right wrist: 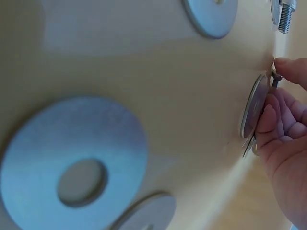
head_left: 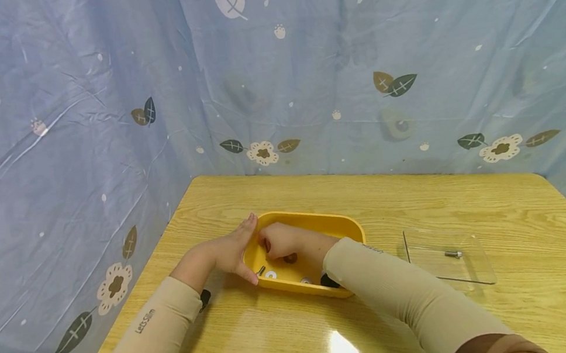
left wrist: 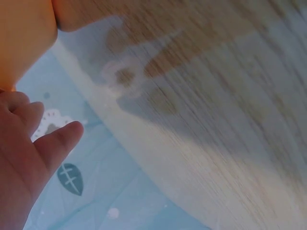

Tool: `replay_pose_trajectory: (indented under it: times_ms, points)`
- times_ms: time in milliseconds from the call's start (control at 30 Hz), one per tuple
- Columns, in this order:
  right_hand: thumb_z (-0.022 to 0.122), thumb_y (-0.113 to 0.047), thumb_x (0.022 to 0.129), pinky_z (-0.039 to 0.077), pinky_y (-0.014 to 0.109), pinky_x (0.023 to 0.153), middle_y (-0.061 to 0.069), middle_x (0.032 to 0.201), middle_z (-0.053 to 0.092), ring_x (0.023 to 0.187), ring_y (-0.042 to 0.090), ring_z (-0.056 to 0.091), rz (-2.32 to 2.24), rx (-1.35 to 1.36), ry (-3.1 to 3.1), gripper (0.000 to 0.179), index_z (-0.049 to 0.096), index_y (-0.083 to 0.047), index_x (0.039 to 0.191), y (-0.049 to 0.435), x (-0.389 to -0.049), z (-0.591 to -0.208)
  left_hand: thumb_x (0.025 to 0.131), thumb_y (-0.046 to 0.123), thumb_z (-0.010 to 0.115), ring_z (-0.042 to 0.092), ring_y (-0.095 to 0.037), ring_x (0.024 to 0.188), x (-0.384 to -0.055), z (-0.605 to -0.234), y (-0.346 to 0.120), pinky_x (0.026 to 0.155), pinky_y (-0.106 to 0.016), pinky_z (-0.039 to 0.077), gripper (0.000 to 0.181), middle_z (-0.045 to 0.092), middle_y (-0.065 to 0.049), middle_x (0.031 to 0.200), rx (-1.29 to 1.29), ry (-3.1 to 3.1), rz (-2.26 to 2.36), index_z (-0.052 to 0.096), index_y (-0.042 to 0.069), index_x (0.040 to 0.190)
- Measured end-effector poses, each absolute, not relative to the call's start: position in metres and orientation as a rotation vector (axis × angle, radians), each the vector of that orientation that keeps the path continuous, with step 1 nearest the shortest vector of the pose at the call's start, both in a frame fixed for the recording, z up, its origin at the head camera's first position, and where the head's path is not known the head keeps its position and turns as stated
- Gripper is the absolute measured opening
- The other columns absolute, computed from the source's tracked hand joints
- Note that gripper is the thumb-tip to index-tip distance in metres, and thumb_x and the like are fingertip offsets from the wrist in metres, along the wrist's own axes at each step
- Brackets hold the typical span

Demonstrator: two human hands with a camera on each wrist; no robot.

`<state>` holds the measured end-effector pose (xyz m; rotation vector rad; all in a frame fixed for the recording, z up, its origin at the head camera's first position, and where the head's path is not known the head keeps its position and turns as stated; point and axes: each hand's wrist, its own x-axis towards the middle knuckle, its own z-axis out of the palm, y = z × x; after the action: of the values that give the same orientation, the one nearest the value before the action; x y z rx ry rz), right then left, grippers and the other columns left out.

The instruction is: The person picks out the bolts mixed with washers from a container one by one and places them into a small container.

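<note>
A yellow bin [head_left: 309, 216] stands on the table, holding loose hardware. My left hand [head_left: 229, 254] spans its left end with fairly straight fingers, the thumb at the near rim and the fingertips by the far corner. Inside the bin, my right hand [head_left: 285, 240] has its fingers curled near the left end. The right wrist view shows the right hand pinching a small metal bolt [right wrist: 276, 77], partly hidden by the fingers. A flat washer [right wrist: 254, 105] lies right at those fingers. Another bolt [head_left: 261, 270] and a washer [head_left: 271, 274] lie by the near left corner.
Right of the bin is a shallow clear plastic tray [head_left: 481, 281] with a single bolt [head_left: 453, 254] on it. A large washer [right wrist: 33, 158] lies close to the right wrist camera. A patterned blue curtain [head_left: 327, 65] hangs behind and left of the wooden table [head_left: 260, 332].
</note>
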<state>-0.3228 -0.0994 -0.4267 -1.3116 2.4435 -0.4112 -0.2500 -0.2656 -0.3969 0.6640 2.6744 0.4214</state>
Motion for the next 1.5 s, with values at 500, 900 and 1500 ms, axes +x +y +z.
replay_pose_trajectory:
  times_ms: [500, 900, 1500]
  points:
    - [0.070, -0.007, 0.076, 0.046, 0.017, 0.069, -0.001, 0.086, 0.063, 0.075, 0.007, 0.056, -0.449, -1.452, 2.347, 0.015, 0.067, -0.007, 0.091, -0.093, -0.334, -0.432, 0.053, 0.068, 0.069, -0.006, -0.028, 0.138, -0.251, -0.398, -0.266, 0.111, -0.042, 0.011, 0.140, -0.015, -0.018, 0.150, 0.627, 2.678, 0.394, -0.016, 0.002, 0.143]
    - [0.071, -0.006, 0.078, 0.048, 0.018, 0.067, -0.002, 0.089, 0.059, 0.074, 0.006, 0.056, -0.536, -1.385, 2.179, 0.017, 0.065, -0.008, 0.094, -0.084, -0.338, -0.430, 0.055, 0.067, 0.071, -0.005, -0.031, 0.138, -0.251, -0.397, -0.266, 0.111, -0.043, 0.010, 0.139, -0.013, -0.019, 0.150, 0.656, 2.689, 0.382, -0.013, 0.000, 0.143]
    - [0.068, -0.004, 0.080, 0.047, 0.018, 0.057, -0.002, 0.073, 0.057, 0.059, 0.006, 0.054, -0.554, -1.368, 2.158, 0.028, 0.060, -0.006, 0.107, -0.085, -0.340, -0.434, 0.056, 0.064, 0.072, -0.004, -0.033, 0.138, -0.249, -0.396, -0.264, 0.110, -0.045, 0.011, 0.137, -0.011, -0.020, 0.150, 0.651, 2.686, 0.400, -0.010, -0.002, 0.144]
